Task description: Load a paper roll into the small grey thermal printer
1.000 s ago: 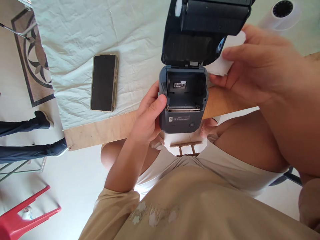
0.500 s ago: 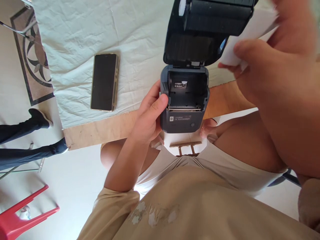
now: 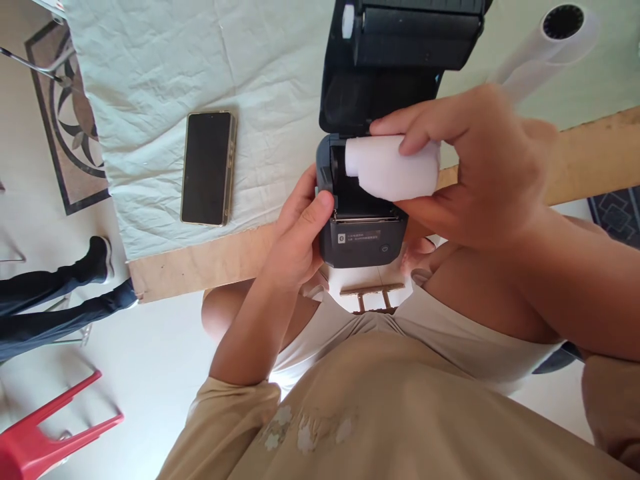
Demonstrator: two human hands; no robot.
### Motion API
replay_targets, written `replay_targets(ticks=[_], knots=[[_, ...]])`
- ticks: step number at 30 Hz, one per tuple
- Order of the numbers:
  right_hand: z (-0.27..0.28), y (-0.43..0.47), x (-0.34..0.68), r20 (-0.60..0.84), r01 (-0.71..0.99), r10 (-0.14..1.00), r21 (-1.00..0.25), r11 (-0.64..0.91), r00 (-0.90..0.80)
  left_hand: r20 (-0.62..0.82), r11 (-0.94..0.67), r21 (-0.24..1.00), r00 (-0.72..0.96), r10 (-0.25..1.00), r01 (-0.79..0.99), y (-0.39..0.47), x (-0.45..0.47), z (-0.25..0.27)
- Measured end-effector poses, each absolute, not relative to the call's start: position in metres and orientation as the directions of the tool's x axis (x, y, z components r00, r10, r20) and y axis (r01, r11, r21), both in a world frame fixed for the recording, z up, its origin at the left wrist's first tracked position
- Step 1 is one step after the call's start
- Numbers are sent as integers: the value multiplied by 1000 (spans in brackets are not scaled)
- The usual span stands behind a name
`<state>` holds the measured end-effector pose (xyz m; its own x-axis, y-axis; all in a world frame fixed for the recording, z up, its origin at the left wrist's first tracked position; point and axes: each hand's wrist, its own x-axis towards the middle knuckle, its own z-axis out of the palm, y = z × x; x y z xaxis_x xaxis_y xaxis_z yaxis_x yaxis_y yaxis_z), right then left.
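Note:
My left hand (image 3: 303, 223) grips the left side of a dark portable label printer (image 3: 363, 243), thumb on its edge. The printer's lid (image 3: 380, 100) is swung up, away from me, and a black roller shows inside it. In my right hand (image 3: 480, 160) is a white paper roll (image 3: 395, 167), fingers above and thumb below. The roll is over the printer's open compartment, partly covering it; whether it touches the inside I cannot tell. Beyond my right hand, a white tube-like roll with a dark end (image 3: 563, 23) lies on the cloth.
A smartphone (image 3: 207, 167) lies on the pale cloth (image 3: 270, 87) to the left. Bare wood (image 3: 200, 260) forms the table's near edge. On the floor at left are a red stool (image 3: 60, 427) and another person's dark-trousered legs (image 3: 50, 287). My lap is below the printer.
My right hand has come in from the right, bringing the white paper roll over the printer's compartment. The white tube-like roll has come into sight. My left hand keeps its hold on the printer.

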<state>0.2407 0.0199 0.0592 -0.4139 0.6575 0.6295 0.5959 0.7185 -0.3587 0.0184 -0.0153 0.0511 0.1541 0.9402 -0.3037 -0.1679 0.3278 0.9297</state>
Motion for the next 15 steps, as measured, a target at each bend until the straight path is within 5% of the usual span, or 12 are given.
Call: replay_targets(ticks=[15], knots=[[52,20,225,645,562,681,-438,702,-347,-305,328,934,165,938,-139,-16,15,49]])
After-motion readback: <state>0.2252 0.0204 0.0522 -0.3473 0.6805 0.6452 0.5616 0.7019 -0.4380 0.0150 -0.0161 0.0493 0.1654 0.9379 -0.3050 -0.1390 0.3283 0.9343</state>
